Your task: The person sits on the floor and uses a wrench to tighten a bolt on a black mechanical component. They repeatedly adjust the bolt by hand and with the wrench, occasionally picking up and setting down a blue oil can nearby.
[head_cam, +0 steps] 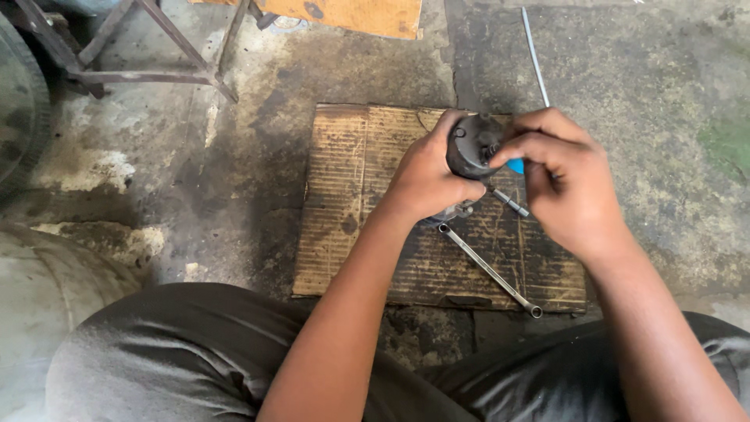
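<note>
My left hand (pixel 426 176) grips a dark, greasy round metal part (pixel 471 145) and holds it above a worn sheet of cardboard (pixel 351 203). My right hand (pixel 566 184) is closed around a tool with a blue handle (pixel 516 166); its metal shaft (pixel 509 203) points down and left under the part. The right fingers also touch the part's top edge. A long ring spanner (pixel 488 270) lies on the cardboard just below both hands. Part of the round part is hidden behind my left fingers.
The cardboard lies on a stained concrete floor. A thin metal rod (pixel 534 55) lies at the far right, a rusty metal frame (pixel 148 55) stands at the far left, and an orange board (pixel 351 16) is at the top. My knees in dark trousers (pixel 195 352) fill the bottom.
</note>
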